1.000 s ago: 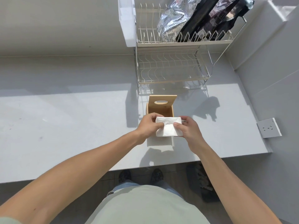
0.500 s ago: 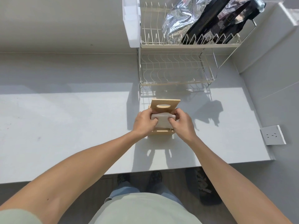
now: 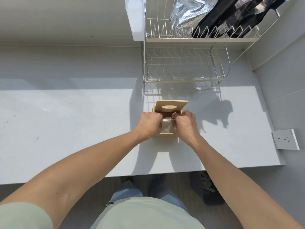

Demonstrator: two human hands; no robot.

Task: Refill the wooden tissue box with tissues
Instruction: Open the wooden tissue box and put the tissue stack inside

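- While both arms reach forward, left hand [image 3: 149, 123] and right hand [image 3: 185, 123] pinch the tissues [image 3: 165, 125] inside the wooden tissue box [image 3: 166, 133] on the counter [image 3: 74, 121].
- Lid [image 3: 171, 105] upright.
- Tissues sit lower than half a second ago.

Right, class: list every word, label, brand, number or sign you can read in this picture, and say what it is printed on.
None can be read.
Black packets on the dish rack: pale print, too blurred to read.
Wooden tissue box, silver foil bag, wall socket: no text seen.
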